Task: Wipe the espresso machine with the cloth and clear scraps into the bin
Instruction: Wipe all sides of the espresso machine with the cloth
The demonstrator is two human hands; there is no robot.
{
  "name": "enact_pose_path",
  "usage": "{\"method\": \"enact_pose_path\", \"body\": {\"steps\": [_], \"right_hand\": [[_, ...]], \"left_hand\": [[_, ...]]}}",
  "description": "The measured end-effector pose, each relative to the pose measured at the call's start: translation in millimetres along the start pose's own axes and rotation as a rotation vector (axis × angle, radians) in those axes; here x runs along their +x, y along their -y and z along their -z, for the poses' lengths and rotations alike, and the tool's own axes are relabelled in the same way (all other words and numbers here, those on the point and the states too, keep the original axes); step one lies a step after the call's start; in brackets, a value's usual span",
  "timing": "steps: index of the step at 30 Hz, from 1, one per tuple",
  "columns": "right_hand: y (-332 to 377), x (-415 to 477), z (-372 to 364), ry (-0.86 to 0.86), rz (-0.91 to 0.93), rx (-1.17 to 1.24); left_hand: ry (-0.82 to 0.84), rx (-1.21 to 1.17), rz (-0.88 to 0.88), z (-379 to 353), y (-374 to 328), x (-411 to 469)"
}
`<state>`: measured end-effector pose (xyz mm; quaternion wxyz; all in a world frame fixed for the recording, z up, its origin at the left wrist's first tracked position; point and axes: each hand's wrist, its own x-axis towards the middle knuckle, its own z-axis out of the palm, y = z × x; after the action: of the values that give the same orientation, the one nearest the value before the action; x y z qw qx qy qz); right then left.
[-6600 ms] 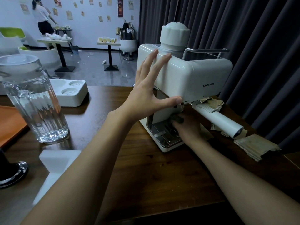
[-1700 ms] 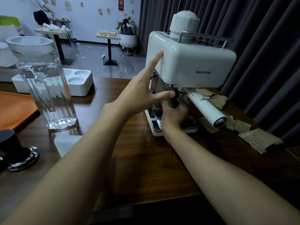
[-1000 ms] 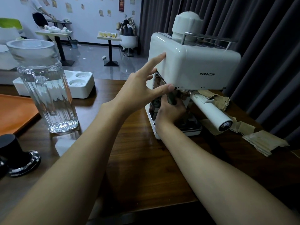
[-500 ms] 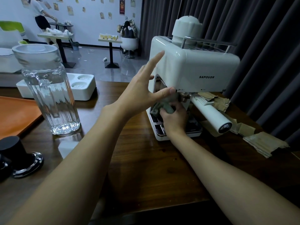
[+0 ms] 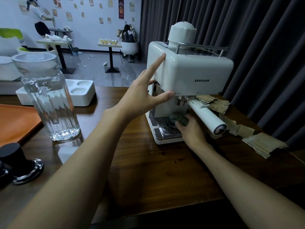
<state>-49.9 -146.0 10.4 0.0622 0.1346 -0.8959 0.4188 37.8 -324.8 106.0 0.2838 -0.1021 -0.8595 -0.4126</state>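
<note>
The left hand lay open, fingers spread against the espresso machine. Its index fingertip sat on the machine's upper front corner and its thumb under the lower front edge, bracing the body. The right hand was curled round a bunched dark-green cloth, pressing it onto the drip tray at the machine's foot, below the metal brew head.

The dark wooden table carried the machine toward its far edge. Well to the machine's left, as the head camera saw it, stood a tall ribbed glass jar. An orange tray lay farther left, and a white moulded tray sat behind the jar. A white cylinder jutted forward just right of the brew head, close beside the right wrist. Brown paper scraps were heaped against the machine's right side, with a folded stack farther right.

The step in hand looked to be wiping the drip tray. It would go best with the left hand's brace kept firm, since sideways strokes could shove the machine along the table. The cloth should be worked into the grate's corners and drawn toward the front lip, not scrubbed in place. The right wrist had little room beside the white cylinder, so short strokes seemed safer. The scraps were not yet cleared, and no bin could be made out near the machine.
</note>
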Motion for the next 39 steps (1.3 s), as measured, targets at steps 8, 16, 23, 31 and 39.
{"method": "enact_pose_path", "body": {"steps": [8, 16, 23, 31, 39], "right_hand": [[11.3, -8.1, -16.9, 0.045, 0.247, -0.210], [-18.3, -2.2, 5.5, 0.195, 0.142, 0.006], [-15.9, 5.9, 64.0, 0.054, 0.121, 0.333], [19.9, -10.2, 132.8, -0.049, 0.463, 0.487], [59.5, 11.8, 133.3, -0.276, 0.850, 0.205]], "left_hand": [[-0.036, -0.038, 0.032, -9.2, -3.4, -1.0], [-0.083, -0.070, 0.042, -14.4, -12.5, -1.5], [-0.068, -0.032, 0.100, -12.8, -22.2, 0.2], [-0.143, 0.053, 0.004, -24.5, -41.3, 10.4], [-0.226, 0.019, 0.021, -28.0, -45.0, 18.4]]}}
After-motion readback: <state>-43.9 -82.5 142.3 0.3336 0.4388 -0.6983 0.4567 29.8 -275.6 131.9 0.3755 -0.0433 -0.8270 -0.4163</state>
